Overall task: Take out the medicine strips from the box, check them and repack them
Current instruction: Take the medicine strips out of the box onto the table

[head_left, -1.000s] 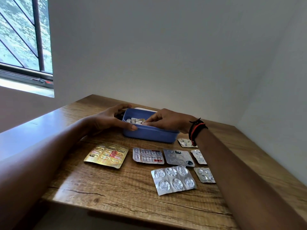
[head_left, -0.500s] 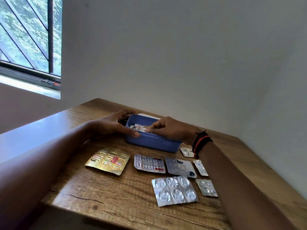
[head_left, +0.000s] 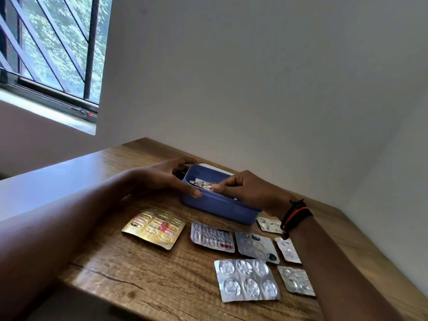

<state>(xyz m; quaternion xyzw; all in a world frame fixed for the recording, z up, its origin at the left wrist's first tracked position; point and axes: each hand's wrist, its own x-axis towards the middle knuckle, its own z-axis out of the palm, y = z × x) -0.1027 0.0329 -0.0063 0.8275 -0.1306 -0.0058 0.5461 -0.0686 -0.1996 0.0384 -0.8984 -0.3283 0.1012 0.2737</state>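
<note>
Blue box [head_left: 220,205] stands toward the worktop's [head_left: 143,281] far edge. Left hand [head_left: 162,179] grips its left end, thumb on the front wall. Right hand [head_left: 245,188] reaches inside, fingertips pinching a strip [head_left: 205,184]. Seven strips lie nearer.

Colours of the box, strips and table.
Blue box [head_left: 220,209] at 12 o'clock; gold strip [head_left: 154,227] with red marking at 9 o'clock; silver strip [head_left: 247,279], six round blisters, at 5 o'clock; brown wood-grain table [head_left: 129,281]; black-and-red wristband [head_left: 295,215] at 2 o'clock.
</note>
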